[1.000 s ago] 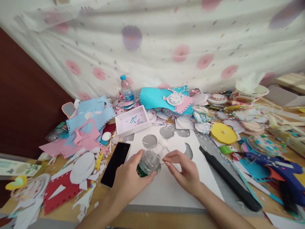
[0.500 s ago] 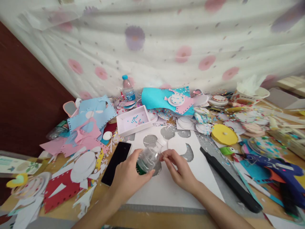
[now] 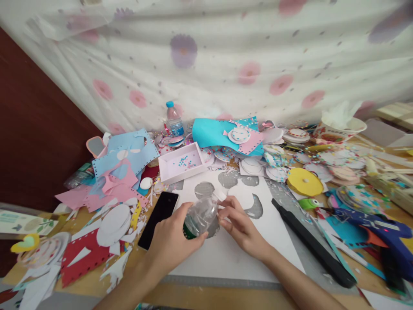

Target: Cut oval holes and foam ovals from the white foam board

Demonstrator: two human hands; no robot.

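A clear plastic bottle with a green band low on its side tilts above the table, its neck towards the upper right. My left hand is closed around its lower body. Close to the bottle's neck, my right hand has its fingers bent and pressed together at the shoulder; what they pinch, if anything, is hidden. Beneath both hands lies a white sheet with several round holes cut in it. A white paper disc rests on the sheet behind the right hand.
Left of my hands lies a black phone. A white box with small beads stands behind. To the right are a long black tool, a yellow disc and a blue glue gun. Paper scraps cover the left side.
My right hand has shifted slightly up along the bottle's neck, its fingers turning and curling closer. The left hand keeps its hold on the bottle.
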